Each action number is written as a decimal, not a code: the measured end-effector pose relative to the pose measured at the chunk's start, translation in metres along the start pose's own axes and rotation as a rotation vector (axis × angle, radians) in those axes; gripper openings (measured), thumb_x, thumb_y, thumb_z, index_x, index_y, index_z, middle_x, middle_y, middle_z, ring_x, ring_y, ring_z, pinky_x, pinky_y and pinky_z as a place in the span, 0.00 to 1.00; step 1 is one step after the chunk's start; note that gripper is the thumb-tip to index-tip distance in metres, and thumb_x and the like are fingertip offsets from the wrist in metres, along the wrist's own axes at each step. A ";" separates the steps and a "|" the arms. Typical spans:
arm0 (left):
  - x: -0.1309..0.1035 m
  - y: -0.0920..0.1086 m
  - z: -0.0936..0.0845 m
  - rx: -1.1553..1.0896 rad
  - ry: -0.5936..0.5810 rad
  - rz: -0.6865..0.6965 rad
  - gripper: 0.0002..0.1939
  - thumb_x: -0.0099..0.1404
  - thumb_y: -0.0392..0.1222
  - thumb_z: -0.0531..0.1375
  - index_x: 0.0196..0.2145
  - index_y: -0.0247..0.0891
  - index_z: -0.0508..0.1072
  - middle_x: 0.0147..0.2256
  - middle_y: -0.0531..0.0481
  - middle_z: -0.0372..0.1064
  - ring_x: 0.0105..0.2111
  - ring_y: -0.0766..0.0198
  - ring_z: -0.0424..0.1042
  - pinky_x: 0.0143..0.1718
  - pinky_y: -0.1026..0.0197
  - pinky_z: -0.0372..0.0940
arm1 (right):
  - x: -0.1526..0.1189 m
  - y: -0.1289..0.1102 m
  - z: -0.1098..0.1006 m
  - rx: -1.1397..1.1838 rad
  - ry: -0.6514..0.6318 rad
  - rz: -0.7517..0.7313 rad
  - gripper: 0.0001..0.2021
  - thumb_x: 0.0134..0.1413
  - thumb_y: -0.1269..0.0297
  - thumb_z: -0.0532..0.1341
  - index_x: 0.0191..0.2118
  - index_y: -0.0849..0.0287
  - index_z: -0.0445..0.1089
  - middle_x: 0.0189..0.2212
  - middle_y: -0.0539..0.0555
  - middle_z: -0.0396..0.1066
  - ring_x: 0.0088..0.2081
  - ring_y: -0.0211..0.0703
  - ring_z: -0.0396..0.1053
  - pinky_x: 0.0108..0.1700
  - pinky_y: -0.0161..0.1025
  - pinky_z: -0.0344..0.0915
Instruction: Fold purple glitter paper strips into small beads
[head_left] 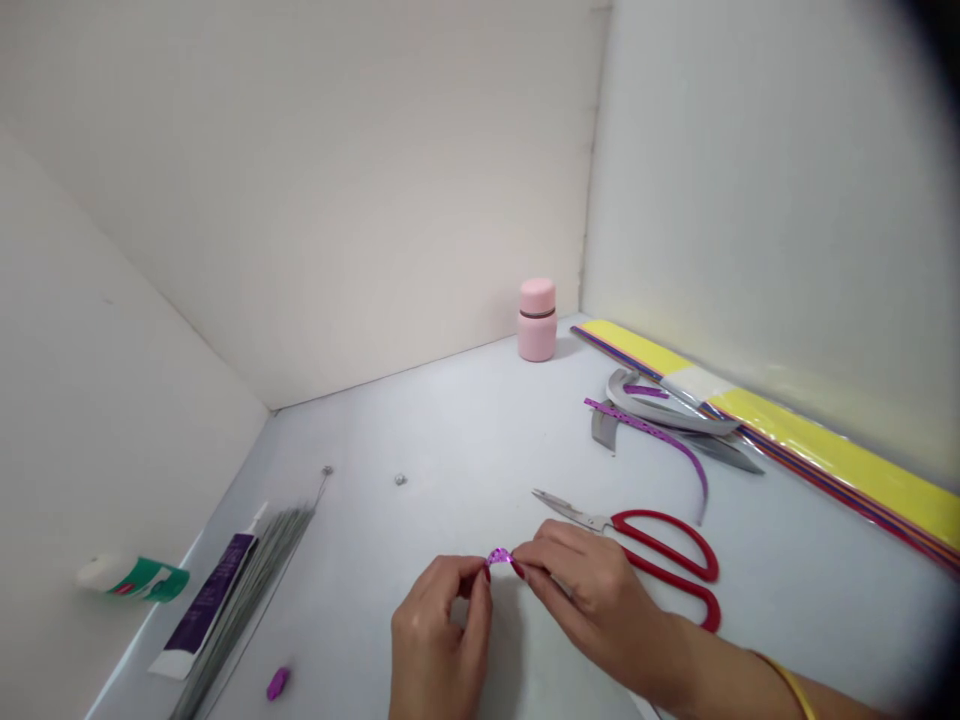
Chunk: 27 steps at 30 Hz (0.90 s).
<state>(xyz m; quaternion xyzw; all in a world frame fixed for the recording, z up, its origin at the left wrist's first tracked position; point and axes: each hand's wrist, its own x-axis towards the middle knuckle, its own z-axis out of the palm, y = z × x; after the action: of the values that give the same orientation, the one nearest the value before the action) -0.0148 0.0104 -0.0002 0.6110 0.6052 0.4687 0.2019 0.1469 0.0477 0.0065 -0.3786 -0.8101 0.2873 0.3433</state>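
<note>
While a small purple lump (277,684) lay well off to the left on the tabletop (337,590), near the bundle of thin wires (247,590), the left hand (442,625) had its thumb and fingertip closed on the left end of a short, glittery purple piece (499,556). That piece was between the two hands, directly in front of the person, its long axis running roughly left to right and its middle bowed away from the body. The right hand (592,590) pinched the other end between thumb and finger, reaching in from the right, so neither hand was clearly nearer to it. Just beyond the right hand, the red-handled scissors (600,522) pointed their blades up and to the left, the handles partly hidden behind that hand.
</note>
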 end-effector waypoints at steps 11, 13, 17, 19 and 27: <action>-0.003 -0.007 0.018 -0.670 -0.130 -0.549 0.09 0.52 0.44 0.63 0.22 0.34 0.75 0.21 0.48 0.74 0.23 0.63 0.69 0.28 0.63 0.63 | 0.006 0.002 0.014 0.970 -0.095 0.629 0.13 0.46 0.57 0.63 0.28 0.63 0.65 0.20 0.48 0.70 0.18 0.30 0.61 0.20 0.28 0.52; -0.002 -0.005 0.019 -0.737 -0.178 -0.557 0.10 0.52 0.42 0.63 0.20 0.34 0.74 0.19 0.49 0.72 0.22 0.64 0.68 0.28 0.63 0.62 | 0.007 0.002 0.015 0.968 -0.076 0.638 0.13 0.45 0.57 0.63 0.28 0.63 0.64 0.20 0.48 0.69 0.17 0.30 0.62 0.20 0.28 0.52; -0.001 -0.001 0.017 -0.778 -0.234 -0.543 0.09 0.53 0.40 0.62 0.20 0.34 0.75 0.18 0.50 0.71 0.22 0.65 0.68 0.28 0.64 0.61 | 0.007 0.000 0.016 0.938 -0.078 0.662 0.11 0.46 0.60 0.62 0.26 0.62 0.62 0.18 0.46 0.68 0.17 0.30 0.62 0.19 0.27 0.51; -0.002 -0.002 0.016 -0.768 -0.237 -0.539 0.08 0.54 0.40 0.62 0.22 0.33 0.76 0.19 0.50 0.71 0.22 0.65 0.68 0.29 0.64 0.61 | 0.007 0.000 0.017 0.911 -0.071 0.669 0.09 0.46 0.63 0.61 0.26 0.61 0.61 0.17 0.46 0.68 0.16 0.30 0.62 0.18 0.27 0.51; -0.003 -0.005 0.015 -0.734 -0.268 -0.548 0.11 0.52 0.44 0.64 0.21 0.33 0.74 0.19 0.50 0.72 0.24 0.65 0.68 0.30 0.65 0.61 | 0.004 0.005 0.018 0.928 -0.084 0.640 0.12 0.48 0.60 0.61 0.25 0.62 0.61 0.17 0.46 0.66 0.16 0.28 0.59 0.18 0.27 0.48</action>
<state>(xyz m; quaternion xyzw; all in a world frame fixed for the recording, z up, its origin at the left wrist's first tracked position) -0.0050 0.0135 -0.0120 0.3721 0.5071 0.4981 0.5969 0.1329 0.0495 -0.0065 -0.4029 -0.4567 0.7180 0.3370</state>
